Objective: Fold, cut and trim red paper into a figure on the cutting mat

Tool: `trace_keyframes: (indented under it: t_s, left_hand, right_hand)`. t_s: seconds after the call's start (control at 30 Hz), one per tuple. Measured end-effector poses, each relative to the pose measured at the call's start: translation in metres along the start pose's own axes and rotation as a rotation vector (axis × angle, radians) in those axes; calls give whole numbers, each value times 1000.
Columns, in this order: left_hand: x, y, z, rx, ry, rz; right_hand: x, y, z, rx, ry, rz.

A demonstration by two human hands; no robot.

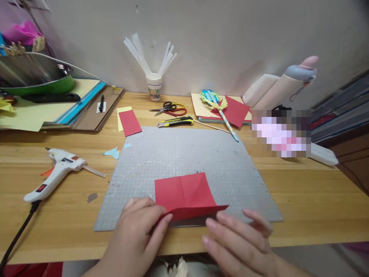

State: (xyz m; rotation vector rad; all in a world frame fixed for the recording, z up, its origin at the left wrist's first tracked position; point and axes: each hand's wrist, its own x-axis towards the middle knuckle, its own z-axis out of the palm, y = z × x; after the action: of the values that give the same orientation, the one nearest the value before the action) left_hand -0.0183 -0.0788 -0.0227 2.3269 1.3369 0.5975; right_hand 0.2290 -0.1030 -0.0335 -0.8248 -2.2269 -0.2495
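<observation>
A red paper sheet lies folded on the grey cutting mat, with creases across its upper face and its near edge raised. My left hand pinches the near-left corner of the red paper between thumb and fingers. Just right of the fold, my right hand hovers with its fingers stretched out and apart, fingertips close to the paper's near-right edge and holding nothing.
A white glue gun lies at the left with its black cord. Scissors and a yellow utility knife sit behind the mat. A cup of glue sticks, a red paper strip, stacked card sheets and a paper flower line the back.
</observation>
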Motion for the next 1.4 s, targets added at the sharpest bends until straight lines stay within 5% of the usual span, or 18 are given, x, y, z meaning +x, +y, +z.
trace_keyframes:
  t_s: [0.2, 0.53, 1.4]
  left_hand:
    - [29, -7, -3, 179, -145, -212]
    - [40, -18, 0, 262, -44, -103]
    - [28, -26, 3, 331, 82, 4]
  right_hand:
    - [16, -6, 17, 13, -382, 30]
    - [24, 7, 31, 78, -742, 187]
    - [22, 12, 43, 56, -572, 210]
